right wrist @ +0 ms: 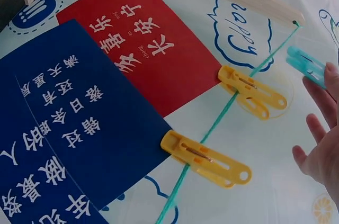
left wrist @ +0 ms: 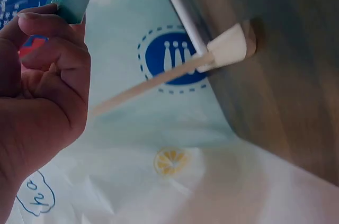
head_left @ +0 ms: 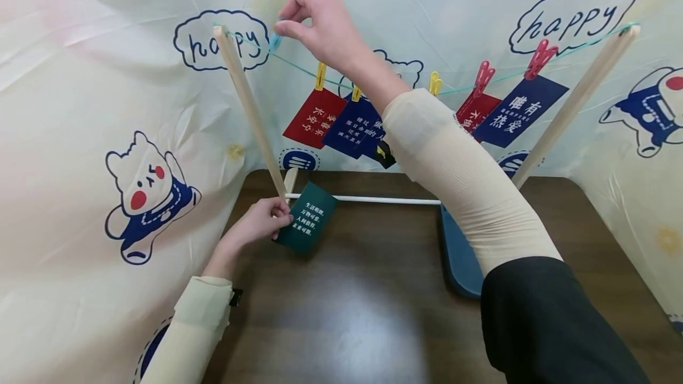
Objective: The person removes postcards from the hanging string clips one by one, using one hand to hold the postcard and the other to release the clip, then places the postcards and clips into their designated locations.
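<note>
My left hand (head_left: 262, 218) pinches a dark green card (head_left: 308, 220) with white writing by its left edge, low beside the left wooden post (head_left: 248, 108). Up at the left end of the green string (head_left: 299, 68), my right hand (head_left: 325, 25) pinches a light blue clothespin (right wrist: 307, 66) between thumb and fingers. Right of that clothespin, yellow clothespins (right wrist: 253, 91) hold a red card (right wrist: 140, 44) and a blue card (right wrist: 79, 113) on the string. Another blue card overlaps the latter, and my right forearm hides part of the row in the head view.
Farther right, pink clothespins (head_left: 540, 59) hold a red card (head_left: 476, 110) and a blue card (head_left: 520, 110). A right wooden post (head_left: 578, 102) and a white rod (head_left: 384, 200) complete the frame. A blue tray (head_left: 463, 259) sits on the brown table (head_left: 341, 313), partly under my right arm.
</note>
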The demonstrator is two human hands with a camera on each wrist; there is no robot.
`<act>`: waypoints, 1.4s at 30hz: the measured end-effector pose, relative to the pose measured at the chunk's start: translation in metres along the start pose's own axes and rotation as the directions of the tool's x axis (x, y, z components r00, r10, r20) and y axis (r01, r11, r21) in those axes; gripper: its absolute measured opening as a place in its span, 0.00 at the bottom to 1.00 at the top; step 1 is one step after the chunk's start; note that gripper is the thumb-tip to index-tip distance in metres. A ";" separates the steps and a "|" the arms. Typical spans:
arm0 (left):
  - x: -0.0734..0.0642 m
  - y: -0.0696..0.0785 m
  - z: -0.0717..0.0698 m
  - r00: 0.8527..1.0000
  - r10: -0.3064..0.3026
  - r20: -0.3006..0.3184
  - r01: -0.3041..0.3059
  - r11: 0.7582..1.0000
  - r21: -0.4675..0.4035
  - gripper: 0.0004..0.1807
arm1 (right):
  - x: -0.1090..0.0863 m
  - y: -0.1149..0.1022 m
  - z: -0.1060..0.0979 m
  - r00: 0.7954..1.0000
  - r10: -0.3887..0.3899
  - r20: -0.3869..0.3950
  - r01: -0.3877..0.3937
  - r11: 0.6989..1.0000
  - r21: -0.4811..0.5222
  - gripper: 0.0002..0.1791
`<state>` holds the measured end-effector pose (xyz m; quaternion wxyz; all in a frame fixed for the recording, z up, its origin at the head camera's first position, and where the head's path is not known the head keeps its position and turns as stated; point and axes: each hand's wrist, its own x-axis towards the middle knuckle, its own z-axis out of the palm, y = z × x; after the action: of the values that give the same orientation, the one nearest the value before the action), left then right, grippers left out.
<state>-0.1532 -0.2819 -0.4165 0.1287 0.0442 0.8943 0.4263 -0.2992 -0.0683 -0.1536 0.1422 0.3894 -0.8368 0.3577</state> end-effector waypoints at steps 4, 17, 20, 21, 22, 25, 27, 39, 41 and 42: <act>-0.003 0.000 0.017 1.000 0.013 0.022 -0.013 1.000 -0.026 0.06 | -0.005 0.002 -0.004 0.999 -0.001 -0.033 0.003 0.998 0.059 0.15; -0.022 -0.012 0.071 0.994 0.003 0.113 0.015 0.987 -0.160 0.07 | -0.084 0.013 -0.016 0.993 -0.111 -0.044 0.113 0.993 0.040 0.18; -0.022 -0.011 0.085 0.993 0.006 0.121 0.020 0.978 -0.206 0.07 | -0.112 0.023 -0.017 0.995 -0.094 -0.015 0.094 0.995 0.039 0.19; -0.022 -0.011 0.090 0.992 0.004 0.126 0.024 0.976 -0.218 0.07 | -0.123 0.026 -0.017 0.997 -0.081 -0.006 0.081 0.996 0.040 0.19; -0.021 -0.011 0.094 0.991 0.002 0.135 0.029 0.973 -0.231 0.07 | -0.133 0.029 -0.017 0.998 -0.070 0.003 0.070 0.997 0.035 0.19; -0.020 -0.011 0.106 0.986 -0.022 0.167 0.065 0.964 -0.256 0.07 | -0.165 0.042 -0.017 0.997 -0.073 0.031 0.071 0.996 0.045 0.20; -0.019 -0.011 0.112 0.982 -0.039 0.184 0.089 0.958 -0.273 0.07 | -0.186 0.054 -0.014 0.995 -0.083 0.047 0.080 0.995 0.060 0.20; -0.014 -0.013 0.145 0.996 -0.045 0.081 0.048 0.998 -0.035 0.10 | -0.309 0.129 0.005 0.938 0.203 0.279 -0.223 0.974 0.041 0.19; -0.013 -0.014 0.149 0.998 -0.042 0.048 0.040 0.998 0.048 0.12 | -0.325 0.140 0.003 0.923 0.257 0.288 -0.275 0.961 0.025 0.19; -0.013 -0.014 0.151 0.998 -0.043 0.042 0.040 0.997 0.071 0.13 | -0.333 0.145 0.002 0.916 0.279 0.287 -0.296 0.955 0.018 0.19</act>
<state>-0.1000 -0.1796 -0.5165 0.1552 0.0391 0.9064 0.3908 -0.1901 0.1777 -0.3978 -0.0444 0.3133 -0.8852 0.3411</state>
